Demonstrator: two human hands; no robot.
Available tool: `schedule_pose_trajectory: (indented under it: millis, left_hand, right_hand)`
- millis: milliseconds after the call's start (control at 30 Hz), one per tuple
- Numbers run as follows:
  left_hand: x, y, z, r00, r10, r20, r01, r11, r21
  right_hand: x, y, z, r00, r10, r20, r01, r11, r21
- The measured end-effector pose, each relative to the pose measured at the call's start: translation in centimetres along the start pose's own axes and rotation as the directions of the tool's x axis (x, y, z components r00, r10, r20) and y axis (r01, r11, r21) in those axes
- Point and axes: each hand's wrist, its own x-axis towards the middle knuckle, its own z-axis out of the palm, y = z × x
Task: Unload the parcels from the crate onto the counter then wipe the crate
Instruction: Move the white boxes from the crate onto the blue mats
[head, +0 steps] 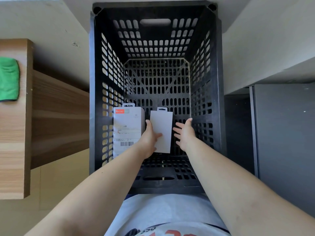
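Crate: we look down into a black perforated crate (156,48) standing on the floor between a wooden surface (13,133) on the left and a dark cabinet (281,133) on the right.
Parcels: two remain inside, both at the near left of the crate floor; a larger labelled box (127,128) with a barcode leans by the left wall, and a plain white box (162,128) sits just right of it.
Left grip: our left hand (150,142) grasps the plain white box, thumb along its left edge and fingers curled across its face.
Right grip: our right hand (185,133) is released, fingers spread wide, just beside the white box's right edge and touching nothing that we can see.
Cloth: a green cloth (8,79) lies on the wooden surface at far left, well apart from the crate.
Stage: we judge the unloading is nearly done; the wipe is not yet started.
Risk: the one-handed hold sits low on the box, so it may slip or tilt as we lift it.
Risk: lifting it may catch the box on the crate rim or nudge the labelled box over.
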Motion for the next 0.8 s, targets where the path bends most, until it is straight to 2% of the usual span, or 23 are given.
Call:
schedule_pose_trajectory:
  millis: [167, 233, 333, 433, 500, 567, 633, 733, 800]
  left_hand:
    - [0.8, 0.0, 0.1, 0.977, 0.146, -0.157, -0.150, 0.989, -0.014]
    - [0.7, -0.1, 0.1, 0.975, 0.173, -0.141, -0.177, 0.984, -0.011]
    - [1.1, -0.1, -0.3, 0.982, 0.124, -0.144, -0.133, 0.990, -0.050]
    - [0.9, 0.5, -0.1, 0.984, 0.146, -0.105, -0.152, 0.987, -0.052]
    - [1.3, 0.6, 0.0, 0.985, 0.153, -0.078, -0.157, 0.986, -0.047]
    - [1.8, 0.6, 0.2, 0.990, 0.124, -0.069, -0.127, 0.991, -0.032]
    - [1.9, 0.6, 0.5, 0.997, 0.066, -0.038, -0.067, 0.997, -0.035]
    - [2.2, 0.9, 0.7, 1.000, -0.009, -0.015, 0.007, 0.991, -0.135]
    - [2.4, 1.1, 0.6, 1.000, -0.004, 0.006, 0.005, 0.981, -0.194]
  right_hand:
    - [0.6, 0.3, -0.5, 0.999, -0.026, -0.027, 0.027, 0.999, 0.038]
    - [0.8, 0.6, -0.5, 1.000, -0.015, -0.013, 0.015, 0.998, 0.054]
    - [1.1, 0.9, -0.5, 1.000, 0.001, -0.014, 0.000, 0.997, 0.074]
    - [1.0, 0.8, -0.4, 1.000, -0.003, -0.022, 0.004, 0.996, 0.090]
    - [1.0, 0.4, -0.5, 0.996, -0.033, -0.077, 0.040, 0.995, 0.094]
    - [1.3, 0.1, -0.6, 0.991, -0.053, -0.126, 0.064, 0.994, 0.090]
    - [1.2, 0.0, -0.6, 0.993, -0.041, -0.110, 0.049, 0.996, 0.072]
    - [1.0, 0.2, -0.4, 0.998, -0.018, -0.064, 0.022, 0.998, 0.061]
    - [0.8, 0.3, -0.3, 0.998, -0.034, -0.060, 0.038, 0.997, 0.071]
